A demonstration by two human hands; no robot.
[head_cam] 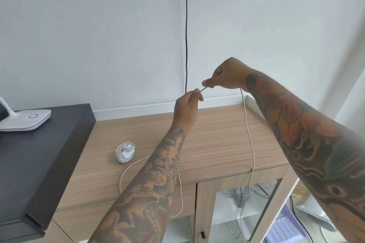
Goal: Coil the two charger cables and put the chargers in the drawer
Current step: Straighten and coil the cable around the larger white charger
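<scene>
One white charger (125, 153) lies on the wooden cabinet top (217, 138), its cable wound around it. A second white cable (249, 136) is held up above the cabinet. My left hand (186, 107) and my right hand (227, 77) both pinch it near one end, a short stretch taut between the fingertips. From my right hand it hangs down over the cabinet's front edge. Another stretch loops across the cabinet top and below my left forearm. That cable's charger block is hidden from me.
A black desk (39, 163) with a white lamp base (27, 119) adjoins the cabinet on the left. A black wire (186, 29) runs down the wall behind. Below the cabinet top are a glass door (243, 213) with cables inside and a small dark knob (202, 235).
</scene>
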